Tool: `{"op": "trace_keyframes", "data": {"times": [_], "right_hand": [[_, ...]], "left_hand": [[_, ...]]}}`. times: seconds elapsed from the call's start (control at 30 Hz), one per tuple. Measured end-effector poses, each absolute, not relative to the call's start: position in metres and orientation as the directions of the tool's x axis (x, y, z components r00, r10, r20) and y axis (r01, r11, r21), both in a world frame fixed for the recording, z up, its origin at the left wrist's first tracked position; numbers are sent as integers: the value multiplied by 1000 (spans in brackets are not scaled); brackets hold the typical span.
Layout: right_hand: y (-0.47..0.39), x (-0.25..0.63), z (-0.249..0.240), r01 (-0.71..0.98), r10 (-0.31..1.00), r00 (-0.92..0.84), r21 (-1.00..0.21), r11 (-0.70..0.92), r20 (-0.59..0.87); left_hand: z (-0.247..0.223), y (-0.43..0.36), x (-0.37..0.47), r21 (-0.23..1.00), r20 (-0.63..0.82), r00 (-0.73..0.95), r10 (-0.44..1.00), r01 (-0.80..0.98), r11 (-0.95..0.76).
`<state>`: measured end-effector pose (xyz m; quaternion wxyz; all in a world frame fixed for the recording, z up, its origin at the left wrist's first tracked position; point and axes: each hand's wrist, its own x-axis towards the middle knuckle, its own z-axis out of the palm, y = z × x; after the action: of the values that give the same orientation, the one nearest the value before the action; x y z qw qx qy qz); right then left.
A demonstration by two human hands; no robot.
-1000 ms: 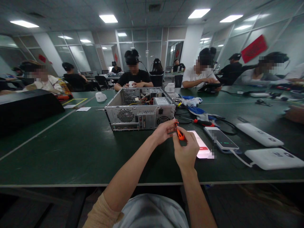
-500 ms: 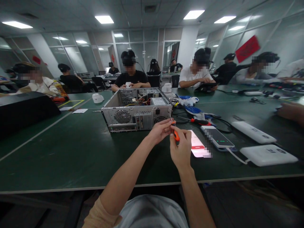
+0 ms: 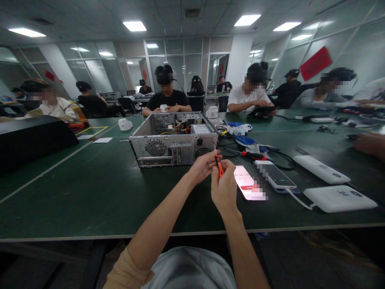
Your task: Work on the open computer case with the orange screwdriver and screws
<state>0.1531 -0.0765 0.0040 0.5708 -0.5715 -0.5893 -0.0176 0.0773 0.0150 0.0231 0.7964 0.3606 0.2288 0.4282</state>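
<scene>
The table (image 3: pixel 90 192) carries an open computer case (image 3: pixel 165 141). By its near right corner, the right hand (image 3: pixel 224 182) pinches an orange screwdriver (image 3: pixel 220 167); whether the left hand (image 3: pixel 202 165), curled alongside, grips it is unclear. Held aslant, its tip could slip.

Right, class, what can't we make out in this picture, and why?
Head view:
Screwdriver tip: too small to tell whether it touches the computer case.
Screwdriver's other end: hidden inside the right hand.
Case's lower right part: hidden behind the left hand.
Large black object: cut off by the left edge.
</scene>
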Motion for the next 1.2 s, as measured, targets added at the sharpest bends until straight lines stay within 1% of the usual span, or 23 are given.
{"op": "trace_keyframes", "data": {"times": [0.1, 0.2, 0.4, 0.47, 0.53, 0.63, 0.7, 0.83, 0.9, 0.97, 1.03, 1.1, 1.13, 1.2], "right_hand": [[-75, 154, 3, 700, 638, 331, -634, 329, 696], [-75, 156, 3, 701, 616, 355, -636, 322, 703], [-77, 159, 8, 753, 518, 298, -531, 389, 802], [-78, 158, 8, 764, 530, 273, -516, 388, 803], [-78, 157, 7, 777, 574, 230, -503, 378, 786], [-79, 155, 6, 800, 644, 156, -478, 362, 749], [-79, 154, 5, 806, 661, 145, -475, 353, 737], [-81, 153, 5, 791, 641, 179, -497, 358, 747], [-82, 153, 7, 778, 632, 240, -535, 329, 737], [-82, 153, 7, 753, 648, 342, -611, 244, 680], [-81, 153, 8, 719, 688, 432, -683, 126, 583], [-79, 153, 8, 708, 713, 464, -704, 58, 525], [-78, 154, 8, 713, 709, 464, -699, 57, 530], [-75, 155, 8, 732, 667, 452, -674, 102, 592]], "left_hand": [[18, 16, 80, 815, -46, 512, 858, -477, 329], [16, 15, 81, 822, -46, 482, 875, -480, 308], [22, 12, 79, 808, -15, 504, 863, -503, 307], [24, 11, 78, 805, -8, 508, 861, -507, 307], [25, 11, 79, 810, -15, 499, 867, -503, 303], [24, 10, 80, 840, -36, 459, 888, -468, 276], [24, 9, 81, 853, -35, 432, 901, -457, 252], [23, 6, 82, 832, -4, 428, 904, -500, 240], [24, 6, 84, 809, -1, 432, 902, -529, 254], [25, 7, 86, 799, -38, 415, 909, -534, 277], [25, 7, 88, 799, -90, 390, 916, -521, 301], [25, 8, 90, 800, -106, 388, 915, -513, 310], [24, 7, 91, 800, -98, 397, 913, -514, 309], [22, 7, 92, 803, -70, 408, 910, -518, 294]]}}
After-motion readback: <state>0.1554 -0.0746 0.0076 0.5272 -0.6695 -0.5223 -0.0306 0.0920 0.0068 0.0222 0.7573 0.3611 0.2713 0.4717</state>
